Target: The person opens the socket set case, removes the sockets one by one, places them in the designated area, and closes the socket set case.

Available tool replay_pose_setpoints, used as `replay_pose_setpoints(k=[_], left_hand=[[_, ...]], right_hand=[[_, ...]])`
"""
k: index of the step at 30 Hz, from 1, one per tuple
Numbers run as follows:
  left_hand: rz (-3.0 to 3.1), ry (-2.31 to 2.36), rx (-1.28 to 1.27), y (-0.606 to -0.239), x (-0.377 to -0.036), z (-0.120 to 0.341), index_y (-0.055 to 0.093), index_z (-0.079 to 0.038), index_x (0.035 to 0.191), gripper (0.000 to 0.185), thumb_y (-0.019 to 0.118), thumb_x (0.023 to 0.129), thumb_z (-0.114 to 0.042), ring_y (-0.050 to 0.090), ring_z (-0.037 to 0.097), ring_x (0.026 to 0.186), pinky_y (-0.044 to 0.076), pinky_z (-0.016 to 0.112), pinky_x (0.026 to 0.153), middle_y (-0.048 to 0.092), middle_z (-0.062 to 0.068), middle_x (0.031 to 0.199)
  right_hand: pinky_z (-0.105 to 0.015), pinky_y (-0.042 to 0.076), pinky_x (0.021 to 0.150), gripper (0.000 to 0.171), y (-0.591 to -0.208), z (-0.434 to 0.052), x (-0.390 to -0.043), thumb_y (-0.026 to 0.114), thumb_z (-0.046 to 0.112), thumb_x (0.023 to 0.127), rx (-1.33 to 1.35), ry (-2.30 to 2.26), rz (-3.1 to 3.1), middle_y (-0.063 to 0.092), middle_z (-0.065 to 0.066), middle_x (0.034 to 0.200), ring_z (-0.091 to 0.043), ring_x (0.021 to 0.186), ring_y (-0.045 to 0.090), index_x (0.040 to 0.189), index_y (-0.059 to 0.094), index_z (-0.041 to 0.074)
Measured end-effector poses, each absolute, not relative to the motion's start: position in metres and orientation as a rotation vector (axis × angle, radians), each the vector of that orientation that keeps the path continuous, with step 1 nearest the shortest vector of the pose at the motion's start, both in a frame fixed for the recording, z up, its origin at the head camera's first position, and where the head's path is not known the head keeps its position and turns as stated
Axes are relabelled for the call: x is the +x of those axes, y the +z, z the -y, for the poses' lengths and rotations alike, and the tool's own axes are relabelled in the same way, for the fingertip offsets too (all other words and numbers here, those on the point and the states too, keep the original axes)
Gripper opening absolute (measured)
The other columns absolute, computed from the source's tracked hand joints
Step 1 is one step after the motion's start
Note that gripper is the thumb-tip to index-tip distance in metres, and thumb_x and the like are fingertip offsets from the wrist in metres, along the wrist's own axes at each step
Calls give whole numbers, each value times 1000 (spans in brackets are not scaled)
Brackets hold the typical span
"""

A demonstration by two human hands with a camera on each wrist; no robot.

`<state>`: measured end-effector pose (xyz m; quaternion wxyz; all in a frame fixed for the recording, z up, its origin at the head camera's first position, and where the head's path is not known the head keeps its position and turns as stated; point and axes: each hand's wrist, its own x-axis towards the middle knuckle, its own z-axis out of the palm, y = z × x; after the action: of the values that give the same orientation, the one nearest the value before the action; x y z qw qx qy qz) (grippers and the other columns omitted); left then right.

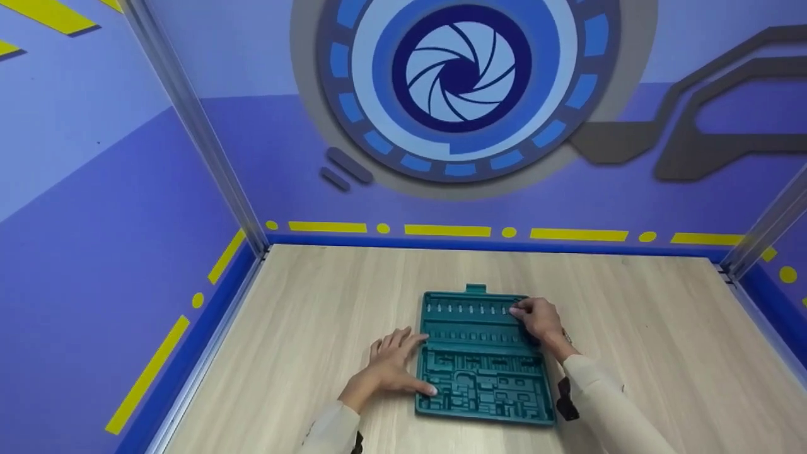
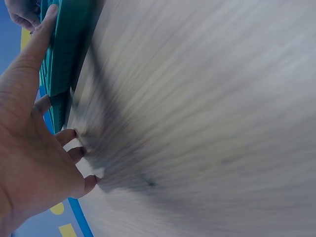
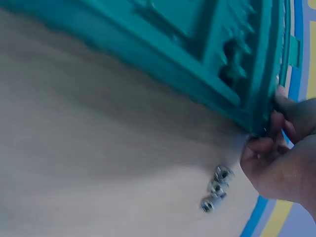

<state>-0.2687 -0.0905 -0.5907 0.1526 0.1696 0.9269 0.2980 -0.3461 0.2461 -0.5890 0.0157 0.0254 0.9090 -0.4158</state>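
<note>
An unfolded green plastic tool case [image 1: 482, 352] lies on the table, with a row of small silver sockets [image 1: 470, 309] in its far half. Moulded recesses fill its near half. My right hand [image 1: 542, 320] is at the far right corner, thumb and forefinger pinching a small socket at the row's end; the fingers mostly cover it. The other fingers of that hand curl beside the case edge. Spread loosely, my left hand [image 1: 391, 366] steadies the left side, thumb on the near rim and forefinger touching the edge. Its remaining fingertips are close to the tabletop in the left wrist view.
Three loose metal sockets [image 3: 217, 188] lie in a line on the wooden table [image 1: 334, 302], beside the case near my right hand. A green latch tab [image 1: 476, 288] sticks out from the far edge. Blue printed panels [image 1: 252, 157] wall in the table.
</note>
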Motion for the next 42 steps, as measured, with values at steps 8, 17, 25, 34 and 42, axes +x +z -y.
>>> replay_pose_setpoints(k=[8, 17, 25, 34, 42], left_hand=[[-2667, 845, 498, -589, -270, 90, 37, -25, 156, 108, 89, 68, -60, 23, 45, 152, 14, 70, 120, 26, 19, 166], [-2654, 845, 485, -588, -269, 93, 37, -25, 157, 108, 89, 69, -60, 22, 44, 154, 12, 70, 120, 25, 20, 167], [-2654, 836, 505, -590, -269, 92, 35, -22, 157, 108, 88, 70, -59, 21, 45, 154, 12, 70, 120, 24, 22, 167], [-2641, 837, 501, -590, -269, 92, 35, -22, 158, 108, 88, 71, -59, 19, 45, 155, 11, 70, 121, 23, 21, 167], [-2667, 818, 512, -589, -268, 89, 36, -21, 157, 108, 88, 70, -57, 23, 46, 153, 14, 72, 119, 26, 23, 166]], right_hand=[[-27, 41, 65, 25, -578, -247, -341, 66, 21, 101, 121, -1469, -2775, 62, -7, 82, -18, 76, 53, 95, 71, -3], [-46, 60, 88, 22, -558, -252, -329, 62, 10, 102, -24, -1558, -2665, 71, -22, 102, -30, 95, 69, 105, 69, -10], [-45, 59, 91, 24, -555, -266, -322, 60, 2, 100, -73, -1523, -2648, 72, -26, 111, -31, 102, 72, 119, 67, -12], [-42, 61, 90, 39, -550, -287, -318, 58, 2, 102, -77, -1609, -2542, 68, -31, 114, -33, 103, 73, 138, 54, -13], [-40, 60, 92, 44, -552, -307, -313, 51, 1, 104, -56, -1667, -2409, 62, -34, 123, -26, 103, 73, 142, 44, -18]])
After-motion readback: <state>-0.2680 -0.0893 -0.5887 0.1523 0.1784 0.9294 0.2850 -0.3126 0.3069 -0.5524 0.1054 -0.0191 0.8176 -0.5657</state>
